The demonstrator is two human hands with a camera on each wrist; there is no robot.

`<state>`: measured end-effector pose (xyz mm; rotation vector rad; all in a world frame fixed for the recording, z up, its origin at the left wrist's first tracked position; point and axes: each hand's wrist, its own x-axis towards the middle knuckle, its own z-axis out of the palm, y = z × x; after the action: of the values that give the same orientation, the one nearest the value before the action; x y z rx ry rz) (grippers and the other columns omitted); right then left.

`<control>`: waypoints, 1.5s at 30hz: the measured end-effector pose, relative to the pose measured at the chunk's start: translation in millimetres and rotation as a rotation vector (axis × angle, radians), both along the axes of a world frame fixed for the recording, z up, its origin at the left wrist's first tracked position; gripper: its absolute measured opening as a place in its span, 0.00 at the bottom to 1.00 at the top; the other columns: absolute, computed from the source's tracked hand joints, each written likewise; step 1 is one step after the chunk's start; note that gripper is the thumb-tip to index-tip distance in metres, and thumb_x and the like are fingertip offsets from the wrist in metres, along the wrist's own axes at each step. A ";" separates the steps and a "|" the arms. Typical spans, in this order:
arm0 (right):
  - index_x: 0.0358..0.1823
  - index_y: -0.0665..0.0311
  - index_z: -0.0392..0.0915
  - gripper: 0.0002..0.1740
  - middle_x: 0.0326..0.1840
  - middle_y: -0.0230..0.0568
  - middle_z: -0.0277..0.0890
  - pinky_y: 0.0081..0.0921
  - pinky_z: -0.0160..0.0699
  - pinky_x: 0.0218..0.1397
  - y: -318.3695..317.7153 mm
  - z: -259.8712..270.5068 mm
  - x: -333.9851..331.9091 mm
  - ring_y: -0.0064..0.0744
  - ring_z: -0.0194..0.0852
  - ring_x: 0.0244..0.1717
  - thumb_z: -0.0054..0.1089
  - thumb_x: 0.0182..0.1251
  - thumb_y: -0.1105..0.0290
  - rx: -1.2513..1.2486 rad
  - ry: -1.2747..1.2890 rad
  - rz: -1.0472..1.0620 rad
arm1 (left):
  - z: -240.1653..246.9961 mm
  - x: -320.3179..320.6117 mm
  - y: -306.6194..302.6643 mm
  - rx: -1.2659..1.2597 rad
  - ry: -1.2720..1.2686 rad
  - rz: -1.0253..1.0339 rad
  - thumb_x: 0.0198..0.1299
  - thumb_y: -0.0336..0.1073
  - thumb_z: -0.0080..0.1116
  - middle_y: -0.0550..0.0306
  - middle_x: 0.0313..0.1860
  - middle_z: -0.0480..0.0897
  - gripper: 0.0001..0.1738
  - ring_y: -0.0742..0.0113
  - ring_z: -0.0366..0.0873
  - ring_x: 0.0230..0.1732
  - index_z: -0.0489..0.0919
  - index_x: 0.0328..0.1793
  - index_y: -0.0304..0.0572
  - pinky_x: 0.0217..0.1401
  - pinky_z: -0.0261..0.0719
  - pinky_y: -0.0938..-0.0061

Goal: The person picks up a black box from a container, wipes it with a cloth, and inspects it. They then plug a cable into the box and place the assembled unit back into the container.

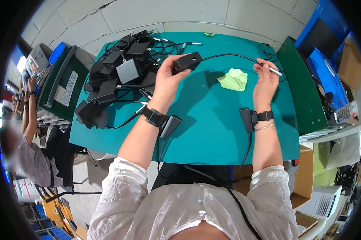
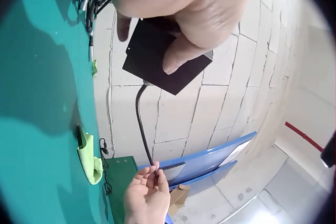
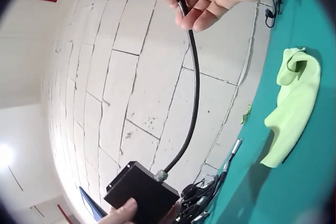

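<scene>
My left hand (image 1: 167, 78) grips a small black box (image 1: 187, 61) above the table, thumb on one face and fingers behind it. From the box a black cable (image 1: 228, 55) arches across to my right hand (image 1: 265, 83), which pinches it near its silver metal connector (image 1: 275, 71). In the right wrist view the cable (image 3: 196, 87) leaves the box (image 3: 143, 191) through a metal fitting and runs up between my right thumb and fingers. A light green cloth (image 1: 233, 79) lies crumpled on the table between my hands.
A heap of similar black boxes with cables (image 1: 118, 74) covers the left of the green table (image 1: 212, 132). Green crates stand at the left (image 1: 64, 80) and right (image 1: 298, 92) edges. A brick wall (image 1: 188, 16) rises behind; another person (image 1: 32, 148) is at far left.
</scene>
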<state>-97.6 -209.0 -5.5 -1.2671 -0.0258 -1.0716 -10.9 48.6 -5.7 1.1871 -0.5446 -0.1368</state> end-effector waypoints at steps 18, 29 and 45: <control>0.43 0.64 0.72 0.08 0.37 0.36 0.72 0.26 0.68 0.41 -19.6 -12.6 0.2 0.26 0.66 0.35 0.49 0.73 0.66 0.384 0.051 -0.012 | -3.1 3.1 -1.2 0.000 -0.210 -0.030 0.44 0.12 0.60 0.60 0.53 0.77 0.23 0.65 0.69 0.62 0.80 0.47 0.41 0.65 0.66 0.71; 0.46 0.68 0.75 0.11 0.33 0.34 0.74 0.24 0.70 0.46 -14.8 -5.1 1.1 0.24 0.70 0.37 0.47 0.74 0.68 0.027 0.024 -0.082 | -6.9 3.1 -3.1 -0.140 0.086 -0.082 0.52 0.19 0.63 0.59 0.49 0.80 0.22 0.71 0.74 0.52 0.76 0.56 0.37 0.58 0.71 0.75; 0.68 0.68 0.55 0.26 0.49 0.36 0.73 0.20 0.71 0.31 1.1 12.0 -6.3 0.21 0.70 0.31 0.47 0.69 0.76 -0.239 0.403 -0.253 | -9.0 -6.7 -5.1 -0.046 0.554 -0.249 0.67 0.38 0.53 0.43 0.53 0.79 0.19 0.57 0.81 0.51 0.73 0.57 0.29 0.49 0.85 0.61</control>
<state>-103.8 -207.9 6.4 -1.7190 0.3288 -1.0293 -17.6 43.5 -14.8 0.9767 -0.2004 -0.6417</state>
